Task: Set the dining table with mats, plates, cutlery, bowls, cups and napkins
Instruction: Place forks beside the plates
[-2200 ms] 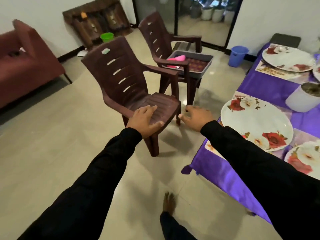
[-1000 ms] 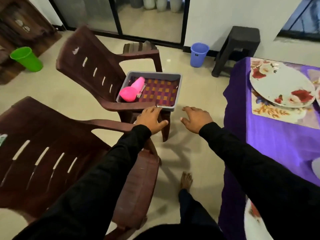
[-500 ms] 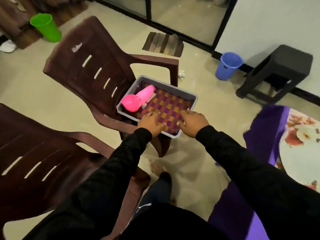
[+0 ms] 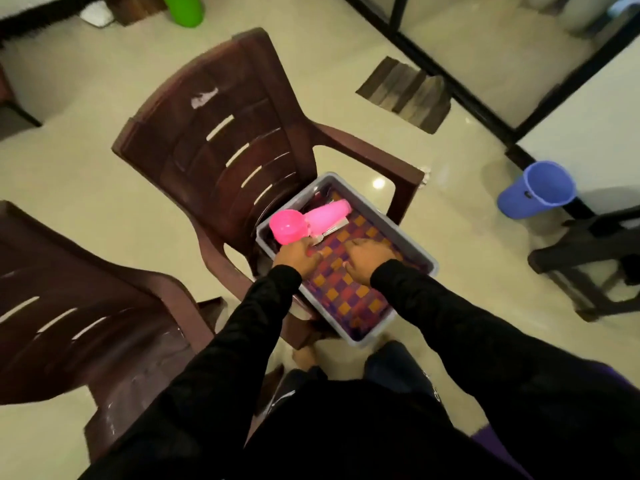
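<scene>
A grey tray point(image 4: 412, 247) sits on the seat of a brown plastic chair point(image 4: 221, 140). It holds a purple and orange checked cloth point(image 4: 353, 303), two pink cups point(image 4: 304, 221) lying on their sides and some metal cutlery point(image 4: 330, 230) beside the cups. My left hand point(image 4: 296, 258) is down in the tray just below the pink cups, fingers bent onto the cloth near the cutlery. My right hand point(image 4: 367, 259) lies next to it on the checked cloth with its fingers curled into the fabric. Black sleeves cover both arms.
A second brown chair point(image 4: 86, 323) stands close at my left. A blue bucket point(image 4: 536, 190) and a dark stool point(image 4: 588, 251) are on the floor to the right. A green bucket point(image 4: 183, 8) stands far back. A purple tablecloth corner point(image 4: 491, 441) shows at the lower right.
I have stepped closer to the chair with the tray. Both hands went from the tray's near rim further in, onto the checked cloth by the pink cups. The table has left the view.
</scene>
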